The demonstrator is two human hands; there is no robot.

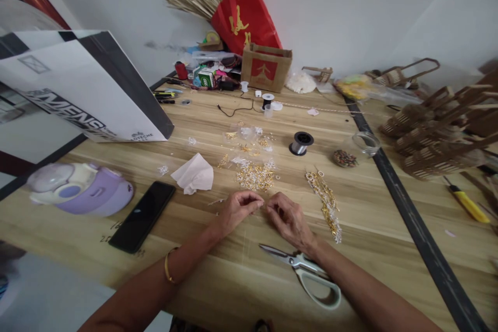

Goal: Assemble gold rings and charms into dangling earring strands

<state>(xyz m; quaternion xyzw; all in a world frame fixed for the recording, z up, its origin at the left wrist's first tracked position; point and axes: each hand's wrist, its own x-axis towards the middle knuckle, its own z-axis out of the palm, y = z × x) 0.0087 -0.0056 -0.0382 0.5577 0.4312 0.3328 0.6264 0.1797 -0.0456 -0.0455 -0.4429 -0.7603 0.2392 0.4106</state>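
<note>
My left hand (240, 211) and my right hand (287, 218) meet just in front of a pile of gold and clear beads (256, 176). Thumb and fingers are pinched together on each hand, fingertips almost touching. Whatever sits between them is too small to make out. Close to my right wrist lies a pair of scissors (301, 264) with pale handles, blades pointing left. Strands of gold and clear beads (327, 202) rest on the table to the right of my right hand. Behind the pile are small plastic bags with bead parts (249, 140).
A spool of wire (301, 143) and a glass jar of mixed beads (346, 157) stand at the right. On the left are a crumpled tissue (193, 174), a black phone (142, 216), a purple bottle (85, 189) and a large white box (89, 88). Wooden baskets (431, 129) crowd the far right.
</note>
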